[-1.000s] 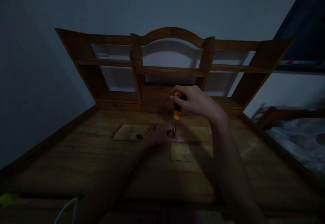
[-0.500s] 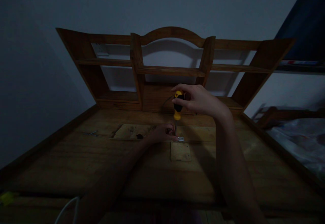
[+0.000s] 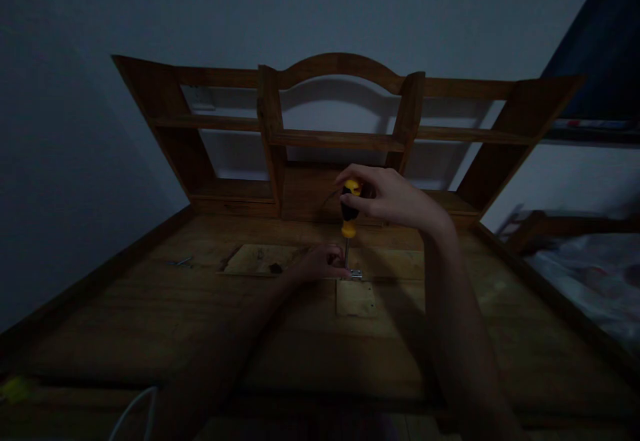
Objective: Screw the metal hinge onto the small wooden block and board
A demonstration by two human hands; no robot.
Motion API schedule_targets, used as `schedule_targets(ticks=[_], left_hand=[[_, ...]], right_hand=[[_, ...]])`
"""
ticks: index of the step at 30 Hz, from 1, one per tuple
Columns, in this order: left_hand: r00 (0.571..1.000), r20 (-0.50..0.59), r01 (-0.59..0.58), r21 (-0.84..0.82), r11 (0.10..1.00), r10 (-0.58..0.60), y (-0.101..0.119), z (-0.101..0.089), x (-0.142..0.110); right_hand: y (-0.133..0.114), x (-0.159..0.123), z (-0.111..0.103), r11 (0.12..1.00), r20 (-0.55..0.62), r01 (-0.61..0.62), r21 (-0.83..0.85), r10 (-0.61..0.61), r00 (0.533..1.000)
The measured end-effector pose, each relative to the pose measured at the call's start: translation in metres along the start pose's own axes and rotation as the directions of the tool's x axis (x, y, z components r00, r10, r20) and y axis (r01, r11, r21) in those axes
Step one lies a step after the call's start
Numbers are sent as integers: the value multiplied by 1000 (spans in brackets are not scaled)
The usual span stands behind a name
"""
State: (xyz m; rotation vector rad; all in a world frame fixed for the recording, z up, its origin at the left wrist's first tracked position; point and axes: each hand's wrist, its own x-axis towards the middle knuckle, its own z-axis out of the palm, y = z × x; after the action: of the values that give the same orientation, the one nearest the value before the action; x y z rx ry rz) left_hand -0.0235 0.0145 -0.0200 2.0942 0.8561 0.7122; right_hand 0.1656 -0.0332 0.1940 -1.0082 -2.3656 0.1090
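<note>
My right hand (image 3: pixel 387 191) is closed around the yellow and black handle of a screwdriver (image 3: pixel 349 206), held nearly upright with its shaft pointing down. The screwdriver's tip reaches a small metal hinge (image 3: pixel 356 274), close to my left fingertips. My left hand (image 3: pixel 324 262) is curled, its thumb pressed at the left end of the hinge and its other fingers bent beside the shaft. Part of the hinge is hidden by that hand. Just in front of the hinge lies a small square wooden piece (image 3: pixel 356 299) with dark holes along its right side.
The wooden desk top (image 3: pixel 165 321) has a long pale wood panel (image 3: pixel 255 259) set behind my hands. Some thin metal items (image 3: pixel 181 262) lie at left. A wooden shelf unit (image 3: pixel 337 140) stands at the back. A white cable (image 3: pixel 133 411) shows at lower left.
My right hand has turned slightly on the screwdriver, and the handle has tilted and shifted a little. My left hand stays at the hinge.
</note>
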Motion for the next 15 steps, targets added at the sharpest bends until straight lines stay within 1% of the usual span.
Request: schedule_targets(ticks=[4, 11, 15], left_hand=[[1000, 13, -5, -24, 1000, 6, 0, 0, 0], [999, 5, -36, 3, 999, 36, 2, -1, 0], [1000, -1, -26, -1, 1000, 26, 4, -1, 0]], right_hand=[[2, 1, 3, 1000, -7, 14, -21, -14, 1000], [7, 2, 9, 996, -68, -34, -82, 29, 997], [2, 2, 5, 998, -27, -44, -46, 43, 999]])
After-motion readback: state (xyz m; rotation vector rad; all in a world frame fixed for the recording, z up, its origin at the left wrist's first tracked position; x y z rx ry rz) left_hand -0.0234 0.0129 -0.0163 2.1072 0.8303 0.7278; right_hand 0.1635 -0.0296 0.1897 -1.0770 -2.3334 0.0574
